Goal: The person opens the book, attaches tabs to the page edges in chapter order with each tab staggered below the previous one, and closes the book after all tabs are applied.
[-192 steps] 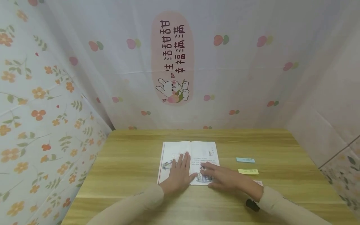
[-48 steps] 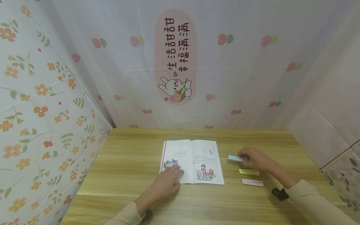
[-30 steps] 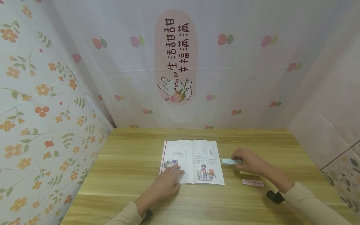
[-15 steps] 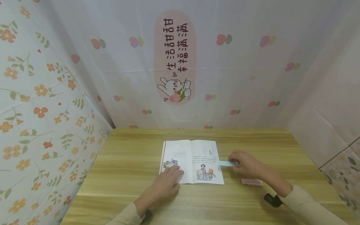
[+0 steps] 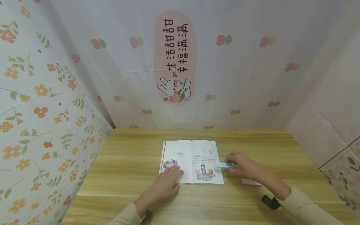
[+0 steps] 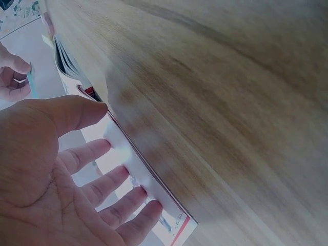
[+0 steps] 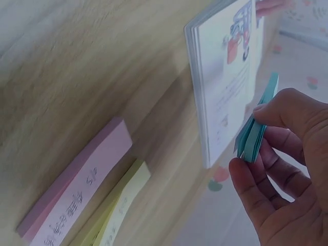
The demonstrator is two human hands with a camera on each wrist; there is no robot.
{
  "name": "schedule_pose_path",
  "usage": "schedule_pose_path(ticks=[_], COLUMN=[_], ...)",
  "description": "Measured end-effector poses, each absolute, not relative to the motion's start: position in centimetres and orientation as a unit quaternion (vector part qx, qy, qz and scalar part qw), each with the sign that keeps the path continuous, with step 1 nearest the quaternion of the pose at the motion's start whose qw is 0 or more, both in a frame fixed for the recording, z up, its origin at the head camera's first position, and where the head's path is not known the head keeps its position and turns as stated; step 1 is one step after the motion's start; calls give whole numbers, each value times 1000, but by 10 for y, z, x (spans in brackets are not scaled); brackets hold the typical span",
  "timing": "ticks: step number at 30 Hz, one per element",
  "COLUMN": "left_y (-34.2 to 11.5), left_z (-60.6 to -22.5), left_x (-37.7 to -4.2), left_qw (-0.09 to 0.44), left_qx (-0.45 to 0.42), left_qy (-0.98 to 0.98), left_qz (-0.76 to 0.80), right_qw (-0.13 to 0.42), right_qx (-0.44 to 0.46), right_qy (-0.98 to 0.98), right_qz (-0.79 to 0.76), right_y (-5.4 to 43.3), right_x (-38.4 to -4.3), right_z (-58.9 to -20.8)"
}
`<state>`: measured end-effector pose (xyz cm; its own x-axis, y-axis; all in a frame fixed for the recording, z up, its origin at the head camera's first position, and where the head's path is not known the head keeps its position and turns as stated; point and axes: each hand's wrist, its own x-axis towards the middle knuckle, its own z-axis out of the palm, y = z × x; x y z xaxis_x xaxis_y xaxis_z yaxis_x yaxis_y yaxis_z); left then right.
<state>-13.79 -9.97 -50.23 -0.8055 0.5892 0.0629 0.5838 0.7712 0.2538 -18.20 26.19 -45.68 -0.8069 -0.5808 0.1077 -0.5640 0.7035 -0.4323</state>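
Observation:
An open book (image 5: 202, 148) with printed text and coloured drawings lies on the wooden table. My left hand (image 5: 166, 181) rests on its left page near the bottom; in the left wrist view its fingers (image 6: 115, 179) lie spread across the page edge. My right hand (image 5: 247, 167) pinches a blue sticky-note pad (image 5: 224, 164), whose free end overlaps the right page's outer edge in the head view. Seen from the right wrist, the thumb presses on the pad (image 7: 261, 120) and its strips fan slightly apart at one end.
A pink sticky-note pad (image 7: 77, 184) and a yellow one (image 7: 115, 207), with handwriting on them, lie right of the book. The right hand hides the yellow one in the head view. Floral cloth (image 5: 64, 125) hangs around the wooden table (image 5: 135, 156).
Both hands lay on the book at first. The left slid lower on the left page; the right took up the blue sticky-note pad and carried it left to the book's right edge.

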Motion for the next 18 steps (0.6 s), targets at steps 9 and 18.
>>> schedule_pose_path(ticks=[9,18], left_y=[-99,-101], left_z=[-499,-504], left_x=[-135,-138], left_qw=[15,17], left_qx=[310,309], left_qy=[941,940], left_qz=[137,144], right_qw=[9,7], right_qx=[-323,-329], right_qy=[918,915], right_qz=[-230,-235], right_y=[253,247], right_x=[-177,-176], right_z=[-457,-455])
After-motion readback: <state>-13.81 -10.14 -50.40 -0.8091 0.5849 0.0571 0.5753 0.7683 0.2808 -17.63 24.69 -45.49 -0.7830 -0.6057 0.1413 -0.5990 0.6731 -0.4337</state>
